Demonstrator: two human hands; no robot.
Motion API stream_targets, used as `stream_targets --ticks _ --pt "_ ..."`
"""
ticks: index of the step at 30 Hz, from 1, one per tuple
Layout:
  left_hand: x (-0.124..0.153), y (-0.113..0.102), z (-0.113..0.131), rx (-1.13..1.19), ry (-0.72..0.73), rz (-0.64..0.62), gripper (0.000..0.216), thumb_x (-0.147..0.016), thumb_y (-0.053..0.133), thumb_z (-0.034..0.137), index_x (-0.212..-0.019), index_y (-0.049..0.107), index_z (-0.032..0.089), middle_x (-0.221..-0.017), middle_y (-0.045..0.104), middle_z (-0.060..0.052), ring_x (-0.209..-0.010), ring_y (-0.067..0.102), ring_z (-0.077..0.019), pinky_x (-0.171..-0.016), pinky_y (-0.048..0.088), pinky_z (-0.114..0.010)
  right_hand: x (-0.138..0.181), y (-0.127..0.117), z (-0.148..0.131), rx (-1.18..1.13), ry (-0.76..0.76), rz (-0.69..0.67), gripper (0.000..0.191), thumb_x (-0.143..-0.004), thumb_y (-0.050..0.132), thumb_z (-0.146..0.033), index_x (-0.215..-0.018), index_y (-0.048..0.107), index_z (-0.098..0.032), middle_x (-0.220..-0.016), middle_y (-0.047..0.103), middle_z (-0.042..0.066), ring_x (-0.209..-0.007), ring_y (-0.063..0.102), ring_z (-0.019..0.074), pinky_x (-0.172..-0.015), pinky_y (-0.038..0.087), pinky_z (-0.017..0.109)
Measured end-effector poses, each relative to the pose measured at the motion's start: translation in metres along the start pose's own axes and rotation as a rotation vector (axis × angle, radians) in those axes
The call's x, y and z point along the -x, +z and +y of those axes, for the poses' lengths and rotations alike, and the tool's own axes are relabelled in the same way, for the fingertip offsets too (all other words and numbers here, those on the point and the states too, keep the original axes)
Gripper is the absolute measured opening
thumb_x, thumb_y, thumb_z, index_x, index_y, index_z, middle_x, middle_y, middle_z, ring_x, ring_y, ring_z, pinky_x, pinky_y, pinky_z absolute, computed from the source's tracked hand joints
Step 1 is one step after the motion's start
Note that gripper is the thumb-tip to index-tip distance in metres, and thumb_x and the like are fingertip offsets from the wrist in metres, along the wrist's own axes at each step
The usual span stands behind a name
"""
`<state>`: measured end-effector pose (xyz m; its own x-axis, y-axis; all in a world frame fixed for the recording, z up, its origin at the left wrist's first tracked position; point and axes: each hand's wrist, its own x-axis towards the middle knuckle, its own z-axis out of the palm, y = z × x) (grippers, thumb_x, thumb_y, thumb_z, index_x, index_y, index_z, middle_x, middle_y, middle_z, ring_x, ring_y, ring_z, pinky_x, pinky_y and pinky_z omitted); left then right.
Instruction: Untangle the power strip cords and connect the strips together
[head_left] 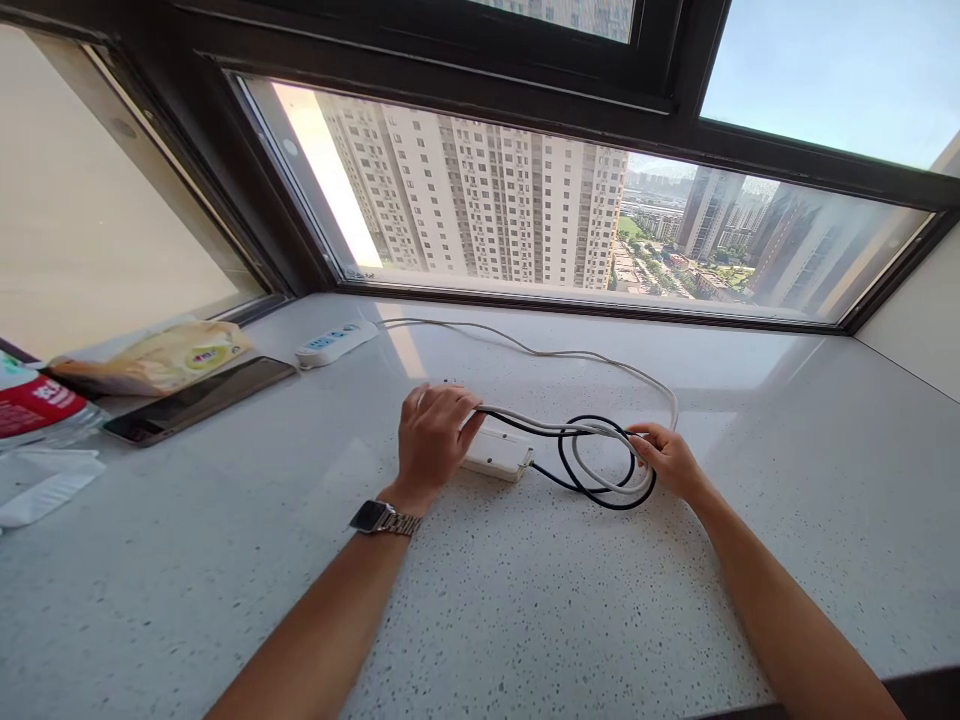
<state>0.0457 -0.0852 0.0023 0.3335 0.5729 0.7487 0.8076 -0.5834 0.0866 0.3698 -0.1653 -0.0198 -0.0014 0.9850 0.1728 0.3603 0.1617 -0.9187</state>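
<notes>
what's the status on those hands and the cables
Left hand pressing down on white power strip. Right hand gripping looped white and black cables. Second power strip and phone lie apart, far left.

Phone (199, 399) flat on speckled counter (525, 620), left. Yellow snack bag (161, 358) just behind it. Red-labelled packet (34, 405) and white wrapper (45, 487) at far left. Window (570, 215) behind.

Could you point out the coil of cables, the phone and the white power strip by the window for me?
coil of cables (600, 490): head view, on the black loop's lower edge.
phone (199, 398): head view, middle of the dark screen.
white power strip (336, 342): head view, middle of its top face.
</notes>
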Motion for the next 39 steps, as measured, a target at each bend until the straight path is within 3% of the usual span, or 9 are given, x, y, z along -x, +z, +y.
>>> stream_targets --ticks 3,6,10,16,23,27,31,35,39 --pt "-0.003 -0.013 0.012 -0.025 0.017 0.131 0.021 -0.089 0.049 0.036 -0.083 0.064 0.024 -0.085 0.067 -0.006 -0.096 0.06 -0.0249 -0.101 0.03 -0.044 0.0 0.001 -0.001 0.035 0.022 -0.032 0.044 -0.078 0.053 -0.057 -0.081 0.063 -0.014 -0.059 0.053 -0.001 -0.053 0.045 0.0105 -0.051 0.035 0.024" --pt "-0.005 -0.028 0.026 -0.039 0.042 0.133 0.019 -0.088 0.052 0.038 -0.082 0.066 0.026 -0.081 0.068 -0.003 -0.092 0.061 -0.0245 -0.1 0.028 -0.046 -0.003 0.002 0.001 -0.088 0.031 0.152 0.043 -0.073 0.059 -0.057 -0.077 0.061 -0.015 -0.06 0.05 -0.002 -0.054 0.042 0.01 -0.051 0.035 0.024" --pt "-0.007 -0.05 0.05 -0.029 0.079 -0.069 0.028 -0.089 0.048 0.044 -0.082 0.069 0.026 -0.08 0.069 -0.004 -0.081 0.062 -0.0232 -0.077 0.04 -0.037 -0.007 0.002 0.004 -0.327 0.092 0.311 0.043 -0.068 0.065 -0.057 -0.08 0.058 -0.016 -0.054 0.04 -0.006 -0.047 0.035 0.0084 -0.045 0.031 0.023" --pt "-0.004 -0.079 0.088 -0.051 0.101 -0.355 0.047 -0.088 0.039 0.055 -0.063 0.065 0.025 -0.055 0.059 -0.005 -0.053 0.053 -0.0198 -0.053 0.031 -0.03 -0.008 0.006 0.002 -0.339 0.151 0.41 0.042 -0.064 0.069 -0.053 -0.08 0.057 -0.016 -0.052 0.039 -0.008 -0.044 0.033 0.0071 -0.042 0.028 0.022" --pt "-0.003 -0.052 0.129 0.213 0.009 -0.699 0.052 -0.085 0.044 0.052 -0.046 0.052 0.018 -0.043 0.049 -0.003 -0.036 0.04 -0.0113 -0.044 0.023 -0.024 -0.008 0.016 -0.004 -0.218 0.063 0.673 0.044 -0.061 0.073 -0.052 -0.078 0.051 -0.017 -0.059 0.051 -0.003 -0.054 0.045 0.0104 -0.051 0.04 0.024" --pt "-0.006 -0.023 0.136 0.227 -0.123 -0.786 0.049 -0.084 0.044 0.048 -0.047 0.053 0.017 -0.049 0.053 -0.004 -0.041 0.045 -0.0121 -0.046 0.026 -0.023 -0.002 0.024 -0.01 -0.188 -0.054 0.804 0.039 -0.076 0.059 -0.055 -0.07 0.044 -0.02 -0.053 0.041 -0.006 -0.048 0.036 0.0077 -0.045 0.035 0.022" --pt "-0.009 0.009 0.133 0.325 -0.379 -0.742 0.047 -0.084 0.044 0.051 -0.05 0.051 0.018 -0.055 0.057 -0.005 -0.049 0.049 -0.0156 -0.05 0.028 -0.024 0.011 0.038 -0.021 -0.316 -0.119 0.67 0.036 -0.083 0.051 -0.053 -0.071 0.038 -0.022 -0.047 0.035 -0.009 -0.039 0.031 0.0069 -0.039 0.028 0.021" --pt "-0.015 0.041 0.138 0.837 -0.764 -0.621 0.05 -0.081 0.044 0.058 -0.05 0.043 0.018 -0.047 0.049 -0.001 -0.045 0.046 -0.0127 -0.049 0.032 -0.024 0.023 0.052 -0.029 -0.419 -0.157 0.394 0.029 -0.086 0.047 -0.048 -0.075 0.04 -0.022 -0.049 0.045 -0.007 -0.041 0.044 0.0097 -0.044 0.038 0.024" --pt "-0.029 0.054 0.146 1.236 -1.059 -0.481 0.045 -0.076 0.055 0.053 -0.051 0.043 0.018 -0.048 0.046 0.002 -0.045 0.045 -0.0097 -0.047 0.034 -0.022 0.028 0.061 -0.033 -0.419 -0.143 0.169 0.029 -0.084 0.04 -0.042 -0.063 0.038 -0.022 -0.046 0.038 -0.006 -0.041 0.036 0.009 -0.045 0.033 0.024"
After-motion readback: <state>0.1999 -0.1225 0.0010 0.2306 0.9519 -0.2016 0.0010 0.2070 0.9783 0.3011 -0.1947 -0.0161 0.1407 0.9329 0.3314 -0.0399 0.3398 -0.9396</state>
